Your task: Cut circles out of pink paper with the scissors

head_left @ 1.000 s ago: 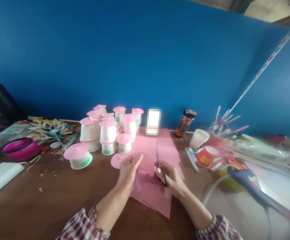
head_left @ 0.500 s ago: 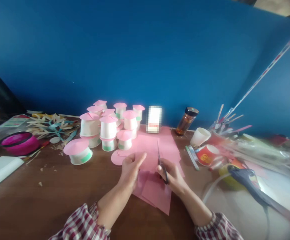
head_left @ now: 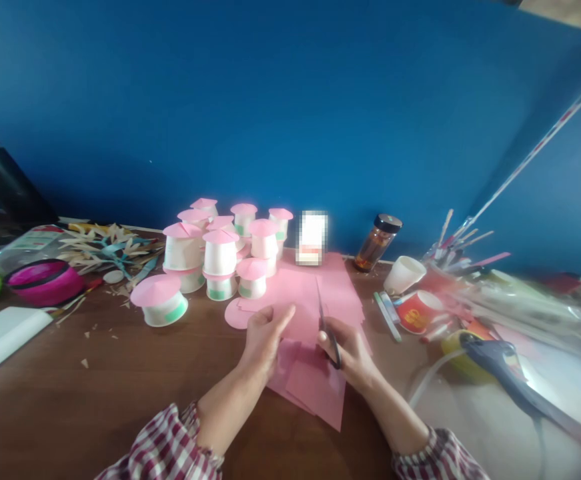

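Clasping scissors (head_left: 321, 313), the right grip (head_left: 347, 350) aimed them forward, perhaps to clear the left grip (head_left: 264, 337) (how open, or whether holding pink paper (head_left: 300, 293), I couldn't tell).

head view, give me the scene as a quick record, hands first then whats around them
left grip: at the pink paper; whether it pinches a sheet is unclear
right grip: holding scissors, blades pointing away from the person
paper: several overlapping sheets, between and beyond the hands
left of paper: white cups with pink cone tops, some stacked
far left: magenta container
right of paper: dark-lidded jar, white cup, red cup
behind: blue wall
unreadable: pixelated patch
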`<move>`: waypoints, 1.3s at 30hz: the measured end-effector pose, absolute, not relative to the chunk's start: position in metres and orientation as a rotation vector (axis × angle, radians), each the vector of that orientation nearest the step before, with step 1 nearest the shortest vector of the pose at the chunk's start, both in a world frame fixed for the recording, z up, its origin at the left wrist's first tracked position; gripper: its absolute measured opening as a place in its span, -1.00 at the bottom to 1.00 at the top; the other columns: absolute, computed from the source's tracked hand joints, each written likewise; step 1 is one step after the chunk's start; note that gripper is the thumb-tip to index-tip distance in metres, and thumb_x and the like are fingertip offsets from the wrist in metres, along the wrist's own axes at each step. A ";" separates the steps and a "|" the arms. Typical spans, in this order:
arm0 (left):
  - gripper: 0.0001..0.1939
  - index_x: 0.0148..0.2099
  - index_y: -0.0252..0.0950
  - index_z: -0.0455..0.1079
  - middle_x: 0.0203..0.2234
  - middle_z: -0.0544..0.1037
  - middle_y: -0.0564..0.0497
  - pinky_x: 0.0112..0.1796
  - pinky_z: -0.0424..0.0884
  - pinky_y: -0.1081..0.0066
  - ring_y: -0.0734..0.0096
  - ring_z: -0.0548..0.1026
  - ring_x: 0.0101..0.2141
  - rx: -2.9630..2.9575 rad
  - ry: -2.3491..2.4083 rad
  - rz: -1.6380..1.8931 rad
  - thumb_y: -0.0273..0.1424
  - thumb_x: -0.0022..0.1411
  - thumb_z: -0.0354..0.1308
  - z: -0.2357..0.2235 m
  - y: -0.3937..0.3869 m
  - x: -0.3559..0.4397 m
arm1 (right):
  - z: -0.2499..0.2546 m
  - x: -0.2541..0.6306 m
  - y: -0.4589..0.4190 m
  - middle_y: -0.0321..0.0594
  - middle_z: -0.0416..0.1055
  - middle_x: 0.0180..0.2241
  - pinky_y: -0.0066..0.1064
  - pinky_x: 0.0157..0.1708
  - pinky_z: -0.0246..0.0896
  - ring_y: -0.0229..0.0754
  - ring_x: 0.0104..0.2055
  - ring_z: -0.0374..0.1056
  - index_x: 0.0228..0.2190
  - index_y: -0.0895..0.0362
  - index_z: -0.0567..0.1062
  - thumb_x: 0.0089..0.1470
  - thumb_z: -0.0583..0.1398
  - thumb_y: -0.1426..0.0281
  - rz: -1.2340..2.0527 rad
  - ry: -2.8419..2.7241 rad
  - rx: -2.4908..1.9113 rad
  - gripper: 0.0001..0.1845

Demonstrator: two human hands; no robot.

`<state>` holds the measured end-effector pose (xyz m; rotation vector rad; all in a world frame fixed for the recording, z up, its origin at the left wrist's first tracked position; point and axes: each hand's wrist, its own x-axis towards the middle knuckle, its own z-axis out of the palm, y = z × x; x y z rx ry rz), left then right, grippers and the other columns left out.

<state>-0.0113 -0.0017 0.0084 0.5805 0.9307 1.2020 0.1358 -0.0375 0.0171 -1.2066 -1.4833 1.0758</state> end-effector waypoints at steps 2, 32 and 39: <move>-0.66 -0.39 -0.41 0.46 -0.66 0.48 -0.02 -0.57 0.40 0.37 0.31 0.46 -0.60 0.575 0.928 1.202 -0.22 -0.11 0.34 0.009 -0.002 -0.011 | 0.017 0.136 -0.038 -0.34 0.22 -0.63 -0.48 -0.60 0.04 -0.30 -0.58 0.09 -0.58 0.15 0.37 -0.04 0.22 0.04 1.075 -1.473 -1.206 -0.58; -0.69 -0.44 -0.39 0.45 -0.62 0.52 -0.04 -0.48 0.39 0.34 0.28 0.48 -0.55 0.673 0.909 1.178 -0.21 -0.08 0.32 0.005 -0.004 -0.012 | 0.013 0.141 -0.036 -0.36 0.18 -0.63 -0.50 -0.61 0.00 -0.32 -0.58 0.07 -0.58 0.16 0.35 -0.01 0.24 0.11 1.077 -1.451 -1.199 -0.61; -0.67 -0.44 -0.40 0.43 -0.60 0.51 -0.07 -0.50 0.37 0.34 0.25 0.48 -0.54 0.690 0.923 1.170 -0.19 -0.07 0.32 0.002 -0.003 -0.012 | 0.014 0.140 -0.036 -0.37 0.16 -0.64 -0.51 -0.62 -0.03 -0.34 -0.59 0.05 -0.60 0.16 0.31 -0.01 0.22 0.09 1.065 -1.458 -1.214 -0.58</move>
